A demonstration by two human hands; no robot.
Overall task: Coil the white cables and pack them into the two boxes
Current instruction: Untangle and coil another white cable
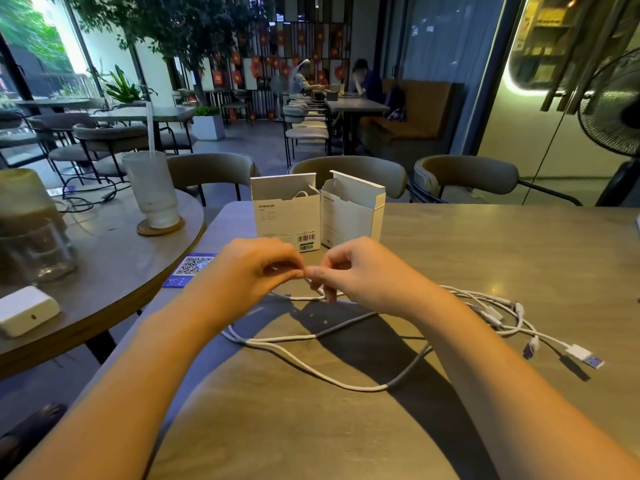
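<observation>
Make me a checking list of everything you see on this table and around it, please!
Surface: wooden table, shadows across it.
Job's things: two white boxes, upright, tops open; a white cable shows inside the left one.
Clutter: blue QR card at the table's left edge.
Hands: left hand and right hand both pinch one white cable between the fingers.
Cables: loose white cables lie tangled at right, plugs out.
Surroundings: round side table with glass; chairs, fan, seated people behind.
</observation>
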